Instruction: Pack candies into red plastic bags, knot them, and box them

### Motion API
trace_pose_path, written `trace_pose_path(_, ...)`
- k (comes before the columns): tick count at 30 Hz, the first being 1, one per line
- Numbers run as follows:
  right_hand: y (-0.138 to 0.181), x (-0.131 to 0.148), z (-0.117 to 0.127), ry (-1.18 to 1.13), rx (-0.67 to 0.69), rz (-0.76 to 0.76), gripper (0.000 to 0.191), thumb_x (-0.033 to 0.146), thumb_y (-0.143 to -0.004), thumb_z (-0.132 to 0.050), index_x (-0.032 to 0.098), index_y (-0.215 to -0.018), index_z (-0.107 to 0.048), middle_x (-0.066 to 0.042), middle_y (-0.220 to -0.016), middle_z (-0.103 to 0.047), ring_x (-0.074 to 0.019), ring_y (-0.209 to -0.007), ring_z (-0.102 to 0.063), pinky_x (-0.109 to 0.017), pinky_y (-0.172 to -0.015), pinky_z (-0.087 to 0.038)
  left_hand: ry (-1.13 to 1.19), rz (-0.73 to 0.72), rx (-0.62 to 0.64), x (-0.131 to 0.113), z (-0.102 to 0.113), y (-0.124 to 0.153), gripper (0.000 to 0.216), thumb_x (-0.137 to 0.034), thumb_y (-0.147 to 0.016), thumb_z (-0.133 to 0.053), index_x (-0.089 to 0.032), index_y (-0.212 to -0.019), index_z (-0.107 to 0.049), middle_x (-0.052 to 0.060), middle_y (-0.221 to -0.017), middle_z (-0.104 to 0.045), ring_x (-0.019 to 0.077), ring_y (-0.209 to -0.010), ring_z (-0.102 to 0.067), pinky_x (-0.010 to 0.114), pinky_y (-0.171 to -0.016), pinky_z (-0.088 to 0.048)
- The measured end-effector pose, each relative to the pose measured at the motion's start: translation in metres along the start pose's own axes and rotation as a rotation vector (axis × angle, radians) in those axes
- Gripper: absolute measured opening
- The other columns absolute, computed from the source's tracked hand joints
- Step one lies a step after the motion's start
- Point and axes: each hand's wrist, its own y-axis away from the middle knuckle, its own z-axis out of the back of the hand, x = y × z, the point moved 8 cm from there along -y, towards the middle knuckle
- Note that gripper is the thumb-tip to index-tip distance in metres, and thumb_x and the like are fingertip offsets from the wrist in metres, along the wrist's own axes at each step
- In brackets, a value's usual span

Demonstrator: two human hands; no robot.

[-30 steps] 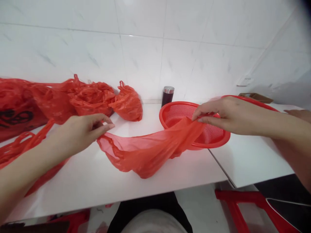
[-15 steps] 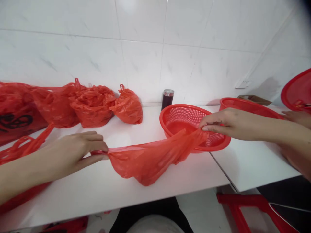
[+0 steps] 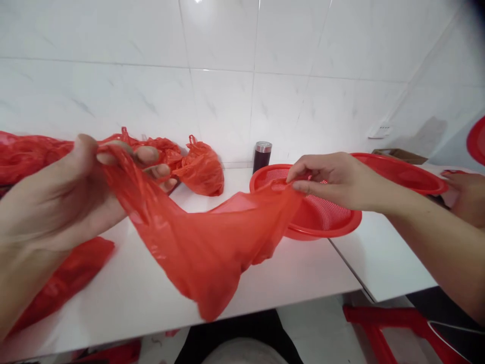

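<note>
A thin red plastic bag (image 3: 212, 247) hangs slack between my two hands, its lower corner drooping near the table's front edge. My left hand (image 3: 87, 187) is palm up with a handle of the bag looped over the fingers and gripped near the thumb. Thumb and fingers of my right hand (image 3: 326, 182) pinch the bag's other end, in front of a red mesh basket (image 3: 318, 232). The basket stands on the white table and holds nothing that I can make out.
Several filled red bags (image 3: 202, 167) line the tiled wall, and another red bag (image 3: 71, 283) lies at the left. A dark tumbler (image 3: 261, 156) stands behind the basket. A second red basket (image 3: 401, 174), a co-worker's hand (image 3: 468, 197) and a red stool (image 3: 382, 316) are at the right.
My left hand has risen and turned palm up, lifting its end of the bag. My right hand has moved slightly left and up. The red container at the far right has shifted mostly out of view.
</note>
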Motion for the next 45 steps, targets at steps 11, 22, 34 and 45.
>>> trace_pose_path(11, -0.003, 0.046, -0.019, -0.288, -0.299, 0.227, 0.011, 0.030, -0.088, -0.059, 0.023, -0.082, -0.067, 0.001, -0.080, -0.068, -0.0145, -0.076, -0.064, -0.030, -0.071, -0.054, 0.107, -0.048, 0.252, -0.004, -0.026, -0.006, 0.051, -0.038, -0.090, -0.058, -0.036, -0.138, -0.040, 0.000, -0.105, -0.068, 0.0249, -0.097, -0.069, 0.045, -0.081, -0.055)
trace_pose_path(22, -0.037, 0.026, -0.015, -0.501, -0.375, 0.145, 0.039, 0.061, -0.089, -0.038, 0.029, -0.104, -0.056, -0.002, -0.101, -0.063, -0.0185, -0.090, -0.064, -0.036, -0.076, -0.054, 0.192, 0.019, 0.192, 0.015, -0.020, -0.006, 0.039, -0.028, -0.087, -0.062, -0.035, -0.125, -0.054, -0.002, -0.097, -0.068, 0.0190, -0.083, -0.068, 0.036, -0.075, -0.057)
trace_pose_path(34, -0.050, 0.060, -0.042, -0.576, -0.145, 0.251, 0.014, 0.036, -0.091, -0.052, 0.023, -0.086, -0.056, 0.002, -0.083, -0.065, -0.0135, -0.080, -0.065, -0.032, -0.076, -0.055, -0.018, 0.305, 0.435, 0.055, -0.062, 0.006, 0.066, -0.031, -0.078, -0.069, -0.039, -0.138, -0.042, -0.004, -0.080, -0.056, 0.0093, -0.056, -0.047, 0.029, -0.062, -0.052)
trace_pose_path(45, -0.065, 0.078, -0.085, -0.262, -0.176, 0.391, 0.015, 0.021, -0.089, -0.058, 0.018, -0.104, -0.057, -0.002, -0.110, -0.062, -0.0142, -0.104, -0.057, -0.032, -0.091, -0.048, -0.276, 0.444, 0.523, 0.072, -0.093, 0.016, 0.037, -0.036, -0.090, -0.046, -0.021, -0.059, -0.033, -0.007, -0.055, -0.018, 0.0083, -0.048, -0.016, 0.021, -0.043, -0.025)
